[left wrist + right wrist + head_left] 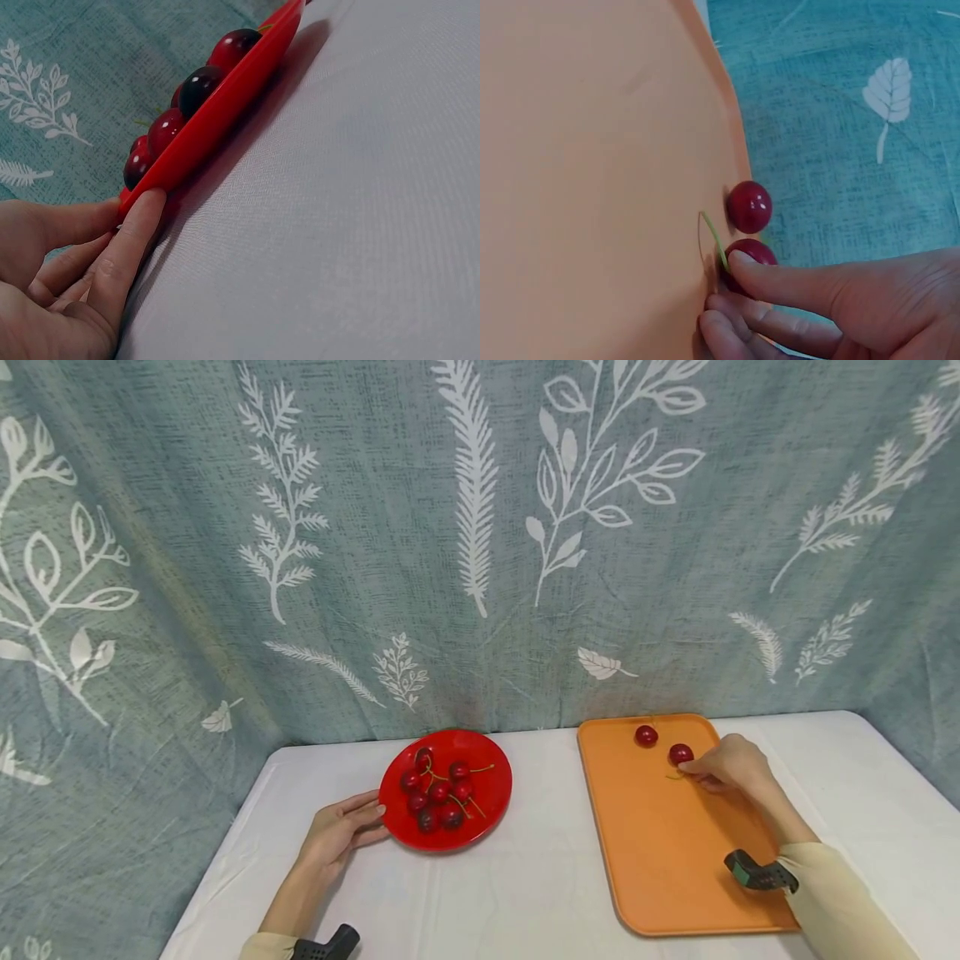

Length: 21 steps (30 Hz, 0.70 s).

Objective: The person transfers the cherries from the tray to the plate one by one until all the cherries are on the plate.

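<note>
My left hand [341,831] pinches the left rim of a red plate [491,777], with the thumb at the edge. A pile of several dark red cherries [438,791], some with green stems, lies on that plate. In the left wrist view, the plate [225,124] is seen from the side, the fingers [124,259] at its near edge. Over the far right of an orange tray [645,860], my right hand [735,767] holds a cherry [681,754] between thumb and fingers. Its green stem [714,234] sticks out beside the thumb. A second cherry [749,207] lies close by on the tray.
A white cloth [540,860] covers the table, and the plate and tray stand apart on it. Behind the table's far edge hangs a blue-green curtain [375,568] with white leaf prints.
</note>
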Each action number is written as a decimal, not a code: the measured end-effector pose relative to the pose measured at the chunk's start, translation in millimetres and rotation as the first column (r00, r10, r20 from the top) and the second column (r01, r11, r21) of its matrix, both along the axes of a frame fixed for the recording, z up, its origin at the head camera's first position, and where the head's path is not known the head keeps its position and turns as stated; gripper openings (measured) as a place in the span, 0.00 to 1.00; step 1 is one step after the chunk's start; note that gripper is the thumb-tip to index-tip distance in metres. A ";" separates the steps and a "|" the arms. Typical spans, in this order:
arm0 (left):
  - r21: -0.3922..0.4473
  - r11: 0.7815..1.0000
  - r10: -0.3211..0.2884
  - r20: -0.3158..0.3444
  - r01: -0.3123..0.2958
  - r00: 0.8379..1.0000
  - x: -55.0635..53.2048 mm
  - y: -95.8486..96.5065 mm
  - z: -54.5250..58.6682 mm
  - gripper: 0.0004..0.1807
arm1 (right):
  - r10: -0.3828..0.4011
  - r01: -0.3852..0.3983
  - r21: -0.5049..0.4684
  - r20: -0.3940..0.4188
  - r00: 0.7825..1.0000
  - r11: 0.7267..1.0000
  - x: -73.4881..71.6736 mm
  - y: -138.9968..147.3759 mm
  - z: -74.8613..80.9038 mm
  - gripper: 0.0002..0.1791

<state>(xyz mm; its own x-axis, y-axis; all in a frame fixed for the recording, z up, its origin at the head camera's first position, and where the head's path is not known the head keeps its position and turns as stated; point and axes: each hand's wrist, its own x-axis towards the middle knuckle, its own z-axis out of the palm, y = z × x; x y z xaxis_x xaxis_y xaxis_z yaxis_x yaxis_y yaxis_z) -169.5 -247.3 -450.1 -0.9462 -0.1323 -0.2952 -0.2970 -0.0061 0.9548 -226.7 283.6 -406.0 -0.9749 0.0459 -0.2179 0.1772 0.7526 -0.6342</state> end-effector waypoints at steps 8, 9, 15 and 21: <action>0.002 1.000 0.008 -0.001 -0.008 1.000 0.9 0.5 0.9 0.25 | -0.012 0.020 -0.172 0.046 0.999 0.985 -3.4 -5.6 -4.2 0.12; 0.001 1.000 0.009 0.000 -0.009 1.000 1.0 0.7 1.0 0.26 | -0.021 0.030 -0.190 0.050 0.999 0.981 -3.3 -5.8 -5.0 0.12; -0.006 1.000 0.016 0.003 -0.016 1.000 1.2 1.2 1.3 0.25 | -0.062 0.066 -0.337 0.021 0.998 0.939 0.7 -3.7 -9.4 0.14; -0.004 1.000 0.010 0.000 -0.010 1.000 1.5 1.2 2.1 0.25 | -0.096 0.100 -0.710 0.046 0.994 0.697 2.2 -4.3 -7.8 0.07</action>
